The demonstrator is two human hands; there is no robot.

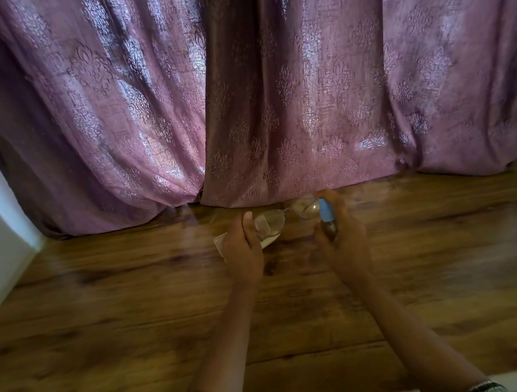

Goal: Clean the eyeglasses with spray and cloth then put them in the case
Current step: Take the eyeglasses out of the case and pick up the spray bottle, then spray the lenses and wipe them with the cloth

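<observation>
Nearest the camera, both forearms reach across the wooden table (137, 336). Farther out, the left hand (242, 250) pinches the eyeglasses (288, 216) by one lens rim, above a white cloth (268, 241). The right hand (342, 233) wraps a blue spray bottle (325, 210) just beside the right lens. Judgement: aim nozzle squarely, mist lightly.

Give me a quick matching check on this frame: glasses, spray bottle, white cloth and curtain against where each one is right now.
Things:
1. clear-lensed thin-framed eyeglasses
2. small blue spray bottle
3. flat white cloth
4. purple patterned curtain

Places:
A. hanging behind the wooden table
B. held in the right hand
C. held by the left hand
D. lying on the table under the left hand

Pairs: 1-C, 2-B, 3-D, 4-A
</observation>
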